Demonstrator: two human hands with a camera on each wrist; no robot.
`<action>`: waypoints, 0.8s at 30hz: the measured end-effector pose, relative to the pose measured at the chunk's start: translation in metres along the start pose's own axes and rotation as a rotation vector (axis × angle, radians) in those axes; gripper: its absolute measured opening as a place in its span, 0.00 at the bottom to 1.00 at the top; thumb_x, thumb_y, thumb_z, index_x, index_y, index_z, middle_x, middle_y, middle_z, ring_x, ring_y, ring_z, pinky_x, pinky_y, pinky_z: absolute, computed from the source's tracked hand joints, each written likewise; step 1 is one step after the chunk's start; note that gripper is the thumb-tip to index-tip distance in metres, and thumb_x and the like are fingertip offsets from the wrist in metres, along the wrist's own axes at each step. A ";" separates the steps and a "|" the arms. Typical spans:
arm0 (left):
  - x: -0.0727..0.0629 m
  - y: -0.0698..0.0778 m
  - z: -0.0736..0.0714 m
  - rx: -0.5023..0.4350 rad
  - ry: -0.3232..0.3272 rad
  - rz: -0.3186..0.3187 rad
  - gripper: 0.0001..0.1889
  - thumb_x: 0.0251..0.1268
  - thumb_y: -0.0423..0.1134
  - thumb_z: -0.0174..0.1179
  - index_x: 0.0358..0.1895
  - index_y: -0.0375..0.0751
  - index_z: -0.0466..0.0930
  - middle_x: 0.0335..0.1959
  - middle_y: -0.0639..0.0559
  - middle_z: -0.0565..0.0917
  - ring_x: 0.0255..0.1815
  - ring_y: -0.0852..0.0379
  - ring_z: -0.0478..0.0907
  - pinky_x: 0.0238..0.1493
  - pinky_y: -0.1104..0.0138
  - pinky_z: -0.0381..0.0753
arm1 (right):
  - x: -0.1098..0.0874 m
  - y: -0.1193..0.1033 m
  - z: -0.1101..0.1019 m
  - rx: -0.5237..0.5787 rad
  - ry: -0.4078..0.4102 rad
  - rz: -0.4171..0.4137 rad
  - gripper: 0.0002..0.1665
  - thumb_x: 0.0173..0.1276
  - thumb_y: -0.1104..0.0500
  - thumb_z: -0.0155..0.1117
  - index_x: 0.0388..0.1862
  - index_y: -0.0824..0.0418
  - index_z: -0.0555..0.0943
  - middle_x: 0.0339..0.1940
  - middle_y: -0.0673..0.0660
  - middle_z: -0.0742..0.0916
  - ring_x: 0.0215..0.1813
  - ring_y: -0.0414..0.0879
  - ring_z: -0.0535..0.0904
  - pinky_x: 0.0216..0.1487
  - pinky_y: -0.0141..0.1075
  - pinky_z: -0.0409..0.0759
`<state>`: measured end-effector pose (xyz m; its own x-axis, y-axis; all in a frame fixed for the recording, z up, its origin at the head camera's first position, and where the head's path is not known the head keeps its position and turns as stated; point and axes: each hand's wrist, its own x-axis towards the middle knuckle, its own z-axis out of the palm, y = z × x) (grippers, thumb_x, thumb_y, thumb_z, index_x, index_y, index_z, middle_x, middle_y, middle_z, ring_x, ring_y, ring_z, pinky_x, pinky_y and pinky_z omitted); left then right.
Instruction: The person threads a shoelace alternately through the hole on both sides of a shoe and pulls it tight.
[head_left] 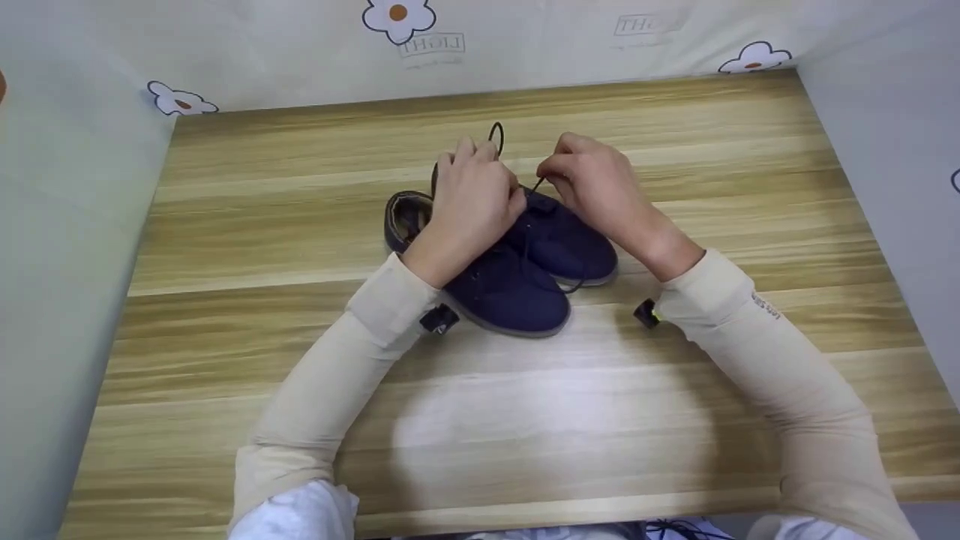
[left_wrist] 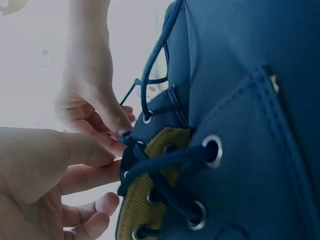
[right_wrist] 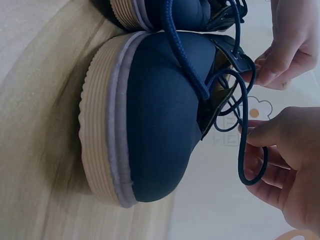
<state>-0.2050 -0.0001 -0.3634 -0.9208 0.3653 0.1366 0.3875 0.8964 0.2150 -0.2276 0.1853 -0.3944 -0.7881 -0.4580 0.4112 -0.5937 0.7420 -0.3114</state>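
Two navy lace-up shoes lie side by side, toes to the lower right in the head view: the near shoe [head_left: 521,300] and the far shoe [head_left: 577,244]. My left hand [head_left: 476,195] is over the far shoe's opening; its thumb and forefinger pinch the edge of the eyelet flap [right_wrist: 242,61]. Just right of it, my right hand [head_left: 600,184] pinches a dark blue shoelace [right_wrist: 242,130] between thumb and fingers. The lace loops out from the metal eyelets [left_wrist: 214,150]. The tan lining of the tongue [left_wrist: 150,190] shows in the left wrist view.
The shoes rest on a wood-grain table [head_left: 262,352]. A pale flower-print sheet [head_left: 285,52] rises behind it, with light walls at both sides. A small black camera [head_left: 439,319] sits at the left wrist, another black camera [head_left: 646,313] at the right.
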 end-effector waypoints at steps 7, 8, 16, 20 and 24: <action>-0.003 0.003 0.004 0.037 0.007 -0.022 0.14 0.69 0.46 0.53 0.35 0.51 0.90 0.44 0.46 0.82 0.50 0.43 0.69 0.53 0.50 0.67 | 0.001 0.001 0.004 0.037 -0.042 0.006 0.09 0.67 0.64 0.63 0.40 0.59 0.89 0.34 0.57 0.84 0.37 0.53 0.81 0.40 0.48 0.79; -0.003 0.003 0.006 0.051 0.006 -0.026 0.14 0.70 0.47 0.53 0.36 0.52 0.90 0.44 0.46 0.82 0.51 0.43 0.70 0.54 0.49 0.67 | 0.001 0.001 0.005 0.048 -0.051 0.012 0.09 0.67 0.64 0.64 0.40 0.58 0.89 0.35 0.58 0.84 0.37 0.53 0.81 0.40 0.48 0.79; 0.006 0.004 0.018 0.043 -0.019 -0.095 0.16 0.70 0.54 0.55 0.40 0.52 0.90 0.47 0.46 0.83 0.55 0.44 0.70 0.57 0.48 0.68 | 0.000 0.004 0.009 0.142 -0.104 0.064 0.12 0.68 0.68 0.61 0.44 0.60 0.89 0.38 0.59 0.86 0.42 0.54 0.81 0.48 0.47 0.78; 0.009 0.004 0.021 -0.020 -0.025 -0.130 0.14 0.65 0.55 0.60 0.35 0.52 0.90 0.47 0.48 0.84 0.55 0.45 0.71 0.56 0.49 0.67 | 0.000 0.002 0.012 0.142 -0.128 0.056 0.12 0.69 0.67 0.60 0.46 0.62 0.88 0.40 0.61 0.87 0.44 0.56 0.82 0.51 0.48 0.79; 0.010 0.003 0.024 -0.065 0.005 -0.124 0.10 0.63 0.51 0.63 0.31 0.52 0.90 0.43 0.49 0.84 0.52 0.45 0.73 0.53 0.50 0.68 | 0.001 0.000 0.013 0.165 -0.126 0.072 0.12 0.69 0.65 0.60 0.47 0.62 0.87 0.41 0.61 0.89 0.47 0.56 0.84 0.54 0.48 0.79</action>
<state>-0.2141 0.0119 -0.3850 -0.9616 0.2517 0.1099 0.2733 0.9162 0.2931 -0.2303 0.1789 -0.4055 -0.8373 -0.4721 0.2758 -0.5456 0.6893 -0.4766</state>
